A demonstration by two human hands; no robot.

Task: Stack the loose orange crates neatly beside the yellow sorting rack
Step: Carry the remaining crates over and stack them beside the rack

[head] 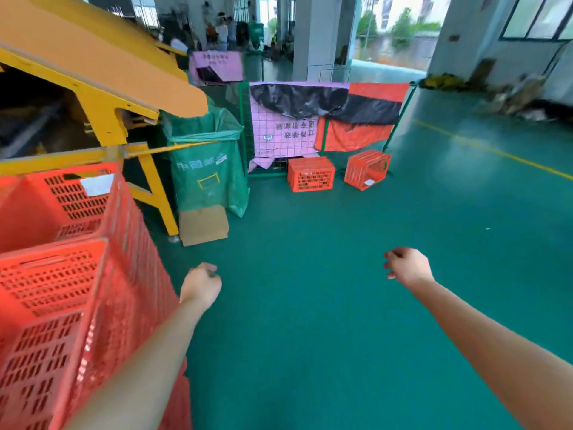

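Reaching out over the glossy green floor (pixel 310 336), both bare arms stretch forward with nothing in either hand. The left hand (pixel 201 285) hangs with its fingers loosely curled under, empty, just beside the tall stack of orange perforated plastic crates (pixel 77 290) that fills the lower left. The right hand (pixel 407 266) is likewise slack, fingers loosely bent and holding nothing, well apart from any crate. That stack stands right against the yellow metal sorting rack (pixel 102 119); a white paper label (pixel 96 184) sticks to the inner wall of the rear crate, its print too blurred to read. Two loose crates sit far ahead on the floor at the foot of a green wire fence panel (pixel 243 125): an orange slotted crate (pixel 311 174) resting flat, and near it to the right an orange crate tipped on its side (pixel 367 169), opening toward the camera, with a small white tag (pixel 369 182) at its lower edge, illegible. A pink sheet (pixel 279 131) on the fence bears dark Chinese characters that appear upside down, so I cannot read them. Under the rack's end hangs a green woven sack (pixel 207 175) printed with white Chinese characters, creased and only partly clear, above a yellow outlined box. A flat piece of brown cardboard (pixel 203 225) leans at its base.
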